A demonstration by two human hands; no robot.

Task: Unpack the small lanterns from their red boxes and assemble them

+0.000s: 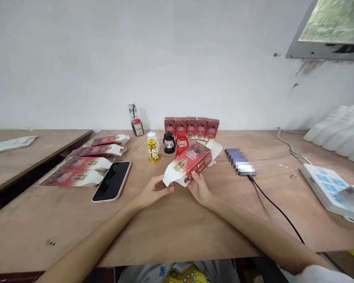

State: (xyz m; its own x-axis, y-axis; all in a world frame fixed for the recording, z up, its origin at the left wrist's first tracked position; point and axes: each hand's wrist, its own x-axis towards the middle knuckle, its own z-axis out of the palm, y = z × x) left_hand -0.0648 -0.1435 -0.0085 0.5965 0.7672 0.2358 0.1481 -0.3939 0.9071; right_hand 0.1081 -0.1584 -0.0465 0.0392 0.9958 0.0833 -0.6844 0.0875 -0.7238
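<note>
A red printed cardboard box (194,157) is tilted between my hands, with white flaps standing open at its near and far ends. My right hand (200,190) grips its right side, thumb against the printed face. At the near end, my left hand (155,191) has its fingers at the white flap, partly hidden behind it, thumb stretched below. Just beyond the box stand small toy lanterns: a white one (155,144), a gold one (153,151), a black one (169,142) and a red one (182,140). The held box covers some red plastic behind it.
Several closed red boxes (190,126) stand in a row by the wall. Flattened boxes (76,177) lie left, beside a pink-edged phone (112,181). A bagged drink bottle (137,125) stands behind. To the right are a cabled phone (240,161) and a power strip (333,192).
</note>
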